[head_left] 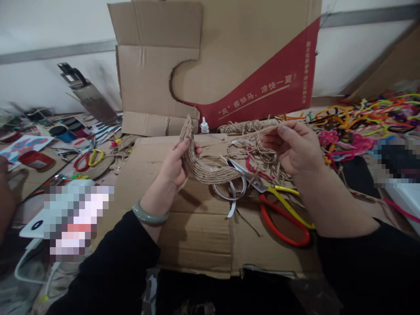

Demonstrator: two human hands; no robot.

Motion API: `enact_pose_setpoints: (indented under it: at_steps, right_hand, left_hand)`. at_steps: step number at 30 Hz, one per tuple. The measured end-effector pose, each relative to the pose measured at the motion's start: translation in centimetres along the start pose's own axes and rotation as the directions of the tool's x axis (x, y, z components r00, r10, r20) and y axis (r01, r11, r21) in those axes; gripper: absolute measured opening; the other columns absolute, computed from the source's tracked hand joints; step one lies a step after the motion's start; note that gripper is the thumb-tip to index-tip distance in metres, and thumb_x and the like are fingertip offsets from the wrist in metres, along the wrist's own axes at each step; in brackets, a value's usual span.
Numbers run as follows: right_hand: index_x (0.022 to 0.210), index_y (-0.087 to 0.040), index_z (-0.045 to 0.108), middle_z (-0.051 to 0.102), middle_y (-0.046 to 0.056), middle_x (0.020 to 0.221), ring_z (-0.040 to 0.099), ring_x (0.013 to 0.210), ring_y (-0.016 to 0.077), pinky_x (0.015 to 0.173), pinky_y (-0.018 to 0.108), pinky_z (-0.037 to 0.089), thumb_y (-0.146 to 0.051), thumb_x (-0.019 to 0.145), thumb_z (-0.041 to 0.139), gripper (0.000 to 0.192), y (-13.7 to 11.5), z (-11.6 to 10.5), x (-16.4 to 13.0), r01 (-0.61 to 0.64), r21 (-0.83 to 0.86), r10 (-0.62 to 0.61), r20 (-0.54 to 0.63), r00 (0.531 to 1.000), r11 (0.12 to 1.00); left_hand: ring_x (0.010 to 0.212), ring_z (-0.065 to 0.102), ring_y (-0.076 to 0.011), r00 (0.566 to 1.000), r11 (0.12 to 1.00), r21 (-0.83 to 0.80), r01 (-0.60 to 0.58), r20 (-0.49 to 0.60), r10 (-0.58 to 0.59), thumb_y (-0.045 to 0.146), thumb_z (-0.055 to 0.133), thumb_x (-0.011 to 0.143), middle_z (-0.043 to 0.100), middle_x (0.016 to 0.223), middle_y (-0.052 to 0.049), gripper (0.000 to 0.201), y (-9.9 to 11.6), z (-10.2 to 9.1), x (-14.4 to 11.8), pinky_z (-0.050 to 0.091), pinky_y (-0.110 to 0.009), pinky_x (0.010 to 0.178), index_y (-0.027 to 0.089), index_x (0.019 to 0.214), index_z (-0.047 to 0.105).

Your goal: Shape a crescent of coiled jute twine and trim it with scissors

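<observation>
My left hand (pixel 173 164) is closed on a curved, crescent-like piece covered in rows of twine (pixel 210 173), thumb on its upper front. To the right, my right hand (pixel 295 146) pinches a strand of twine (pixel 243 136) that stretches across toward the piece. Below the right hand lie scissors (pixel 282 210) with one red and one yellow handle, blades toward the piece. A loop of white tape (pixel 233 205) rests beside the blades. A small white glue bottle (pixel 204 126) stands behind the piece, near a bundle of twine (pixel 246 127).
Flattened cardboard (pixel 197 236) covers the work surface, and a large cardboard sheet (pixel 157 78) stands behind it. Colourful pipe cleaners (pixel 354 118) are heaped at right, near a dark phone-like slab (pixel 359 175). At left are a bottle (pixel 93 100), paint jars (pixel 62 133) and another pair of scissors (pixel 88 160).
</observation>
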State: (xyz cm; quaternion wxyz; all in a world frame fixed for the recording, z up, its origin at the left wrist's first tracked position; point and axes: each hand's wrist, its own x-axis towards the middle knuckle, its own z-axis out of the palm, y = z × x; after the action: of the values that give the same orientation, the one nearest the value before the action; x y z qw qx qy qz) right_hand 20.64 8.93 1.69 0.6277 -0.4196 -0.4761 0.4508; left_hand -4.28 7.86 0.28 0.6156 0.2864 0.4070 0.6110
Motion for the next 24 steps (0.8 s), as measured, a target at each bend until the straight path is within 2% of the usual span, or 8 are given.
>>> enact_pose_setpoints:
  at_steps: [4, 7, 10, 13, 16, 19, 21, 24]
  right_hand:
    - [0.074, -0.025, 0.052, 0.073, 0.000, 0.086, 0.068, 0.073, 0.0120, 0.071, 0.029, 0.055, -0.025, 0.075, 0.058, 0.006, -0.9, 0.5, -0.7, -0.028, 0.171, 0.032, -0.019, 0.999, 0.985]
    - [0.076, -0.024, 0.053, 0.073, 0.000, 0.085, 0.069, 0.076, 0.0131, 0.070, 0.029, 0.056, -0.028, 0.076, 0.057, 0.005, -1.3, 0.9, -1.2, -0.023, 0.248, 0.031, -0.030, 0.999, 0.969]
    - [0.074, -0.023, 0.052, 0.071, -0.004, 0.073, 0.068, 0.069, 0.0123, 0.064, 0.027, 0.056, -0.029, 0.068, 0.063, 0.014, -1.7, 1.1, -1.5, 0.038, 0.340, -0.026, -0.038, 0.999, 0.940]
    - [0.070, -0.022, 0.049, 0.060, -0.008, 0.059, 0.062, 0.056, 0.0074, 0.061, 0.024, 0.054, -0.024, 0.064, 0.067, 0.019, -2.4, 1.1, -1.4, 0.085, 0.336, -0.072, -0.052, 0.996, 0.938]
    - [0.071, -0.022, 0.048, 0.054, -0.009, 0.054, 0.048, 0.043, 0.0037, 0.041, 0.017, 0.039, -0.015, 0.062, 0.066, 0.021, -2.6, 1.1, -1.2, 0.095, 0.263, -0.076, -0.081, 0.994, 0.960]
    - [0.086, -0.024, 0.052, 0.050, -0.010, 0.048, 0.034, 0.035, 0.0040, 0.033, 0.018, 0.018, -0.012, 0.063, 0.063, 0.027, -1.5, 1.6, -1.5, -0.018, 0.079, 0.015, 0.036, 0.999, 0.997]
    - [0.090, -0.023, 0.054, 0.049, -0.010, 0.046, 0.035, 0.035, 0.0054, 0.035, 0.020, 0.020, -0.015, 0.068, 0.060, 0.024, -0.5, 2.3, -2.1, -0.061, -0.100, 0.078, 0.170, 0.982, 0.993]
    - [0.082, -0.019, 0.060, 0.055, -0.005, 0.052, 0.041, 0.040, 0.0067, 0.040, 0.022, 0.030, -0.019, 0.074, 0.055, 0.010, 0.6, 3.6, -3.1, 0.006, -0.314, 0.098, 0.314, 0.944, 0.949]
  left_hand:
    - [0.053, 0.061, -0.0078, 0.998, 0.999, 0.012, 0.033, 0.061, -0.034, 0.025, 0.069, 0.074, 0.065, 0.063, 0.002, 0.015, -0.8, 0.8, -0.6, 0.050, -0.017, 0.051, 0.015, 0.075, 0.057]
    - [0.053, 0.062, -0.0088, 0.990, 0.998, 0.021, 0.057, 0.128, -0.059, 0.025, 0.072, 0.071, 0.065, 0.063, 0.001, 0.019, -1.4, 1.0, -0.7, 0.050, -0.018, 0.049, 0.014, 0.076, 0.057]
    - [0.053, 0.063, -0.0100, 0.983, 0.997, 0.023, 0.075, 0.168, -0.078, 0.024, 0.075, 0.068, 0.067, 0.065, 0.000, 0.023, -1.8, 0.9, -0.7, 0.052, -0.019, 0.050, 0.014, 0.079, 0.057]
    - [0.057, 0.066, -0.0109, 0.982, 0.997, 0.011, 0.073, 0.175, -0.074, 0.023, 0.075, 0.067, 0.070, 0.073, -0.002, 0.023, -2.0, 0.8, -0.6, 0.054, -0.019, 0.052, 0.014, 0.080, 0.058]
    - [0.057, 0.065, -0.0108, 0.982, 0.997, 0.012, 0.075, 0.172, -0.076, 0.022, 0.075, 0.066, 0.069, 0.071, -0.002, 0.024, -2.0, 0.8, -0.6, 0.053, -0.019, 0.053, 0.014, 0.080, 0.058]
    - [0.051, 0.062, -0.0105, 0.973, 0.992, 0.054, 0.115, 0.195, -0.123, 0.024, 0.075, 0.064, 0.065, 0.060, -0.001, 0.026, -2.2, 1.0, -1.1, 0.051, -0.020, 0.049, 0.014, 0.077, 0.055]
    - [0.048, 0.060, -0.0106, 0.964, 0.987, 0.088, 0.134, 0.218, -0.150, 0.027, 0.076, 0.064, 0.065, 0.058, -0.001, 0.028, -2.5, 1.3, -1.6, 0.050, -0.021, 0.048, 0.015, 0.077, 0.054]
    - [0.049, 0.060, -0.0107, 0.961, 0.985, 0.105, 0.137, 0.229, -0.158, 0.027, 0.078, 0.060, 0.065, 0.060, -0.001, 0.031, -3.0, 1.8, -2.3, 0.050, -0.022, 0.049, 0.015, 0.078, 0.056]
